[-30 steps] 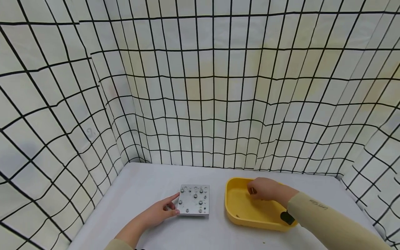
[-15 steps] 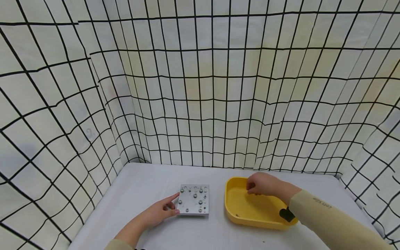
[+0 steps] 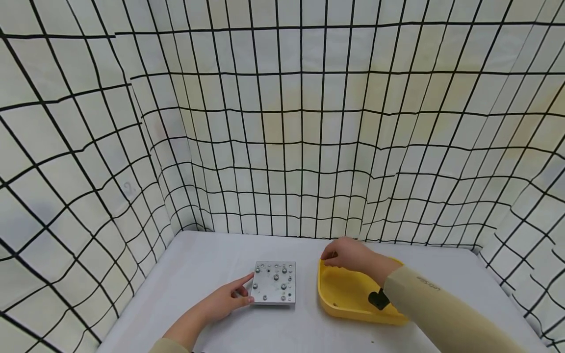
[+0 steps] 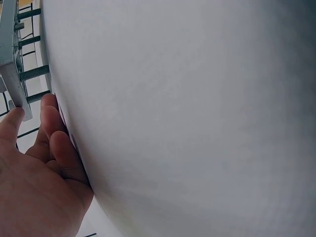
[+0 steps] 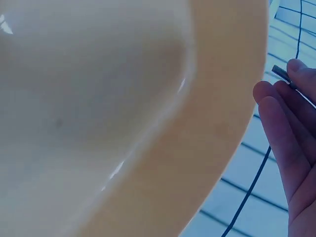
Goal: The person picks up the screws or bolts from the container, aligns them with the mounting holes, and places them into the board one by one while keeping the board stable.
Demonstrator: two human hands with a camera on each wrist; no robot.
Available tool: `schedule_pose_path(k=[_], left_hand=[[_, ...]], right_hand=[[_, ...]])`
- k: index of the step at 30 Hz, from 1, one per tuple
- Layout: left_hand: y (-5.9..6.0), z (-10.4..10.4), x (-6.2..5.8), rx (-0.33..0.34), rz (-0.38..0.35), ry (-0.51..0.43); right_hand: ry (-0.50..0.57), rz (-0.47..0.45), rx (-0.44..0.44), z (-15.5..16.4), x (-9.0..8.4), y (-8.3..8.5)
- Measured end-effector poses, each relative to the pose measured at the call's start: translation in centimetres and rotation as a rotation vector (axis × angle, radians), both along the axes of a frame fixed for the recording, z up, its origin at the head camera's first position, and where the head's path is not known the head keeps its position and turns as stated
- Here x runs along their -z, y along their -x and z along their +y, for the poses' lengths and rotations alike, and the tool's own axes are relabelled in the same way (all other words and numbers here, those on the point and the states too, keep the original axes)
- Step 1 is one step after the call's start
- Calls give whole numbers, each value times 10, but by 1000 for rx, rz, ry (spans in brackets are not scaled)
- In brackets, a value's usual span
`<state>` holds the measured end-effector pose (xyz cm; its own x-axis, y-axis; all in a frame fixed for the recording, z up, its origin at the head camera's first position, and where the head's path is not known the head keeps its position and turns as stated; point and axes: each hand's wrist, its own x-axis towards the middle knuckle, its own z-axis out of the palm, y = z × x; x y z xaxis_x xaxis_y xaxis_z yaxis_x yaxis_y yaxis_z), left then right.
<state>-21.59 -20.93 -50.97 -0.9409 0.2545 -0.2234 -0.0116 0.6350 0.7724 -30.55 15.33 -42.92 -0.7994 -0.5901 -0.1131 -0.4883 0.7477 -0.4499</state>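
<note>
A square metal plate (image 3: 269,291) with several bolts across its top stands on the white table. Threaded ends (image 4: 34,73) jut from its underside in the left wrist view. My left hand (image 3: 225,300) touches the plate's left side, index finger and thumb spread along the edge; its other fingers are curled low near the tabletop. Over the back left rim of the yellow tray (image 3: 353,313), my right hand (image 3: 348,253) pinches a small screw (image 5: 281,73), whose threaded end sticks out past the fingertips. The rest of the screw is hidden by the fingers.
A tiny dark piece (image 3: 335,304) lies in the tray's front left corner. On the table in front of the tray is a small speck (image 3: 372,342). A white wall with a black grid (image 3: 291,147) encloses the table at the back and sides.
My right hand has lifted from inside the tray and moved left to its back left rim. The left hand and the plate stay in place.
</note>
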Motion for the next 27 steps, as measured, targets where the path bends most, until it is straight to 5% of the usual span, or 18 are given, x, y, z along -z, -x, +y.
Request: schedule_pose_path(k=[17,27], left_hand=[[0,-2,0,7,-7,10],[3,-2,3,15,-8,27]], right_hand=[[47,-4,-37,-104,5,2],[-2,-1,-58,-133,14,3]])
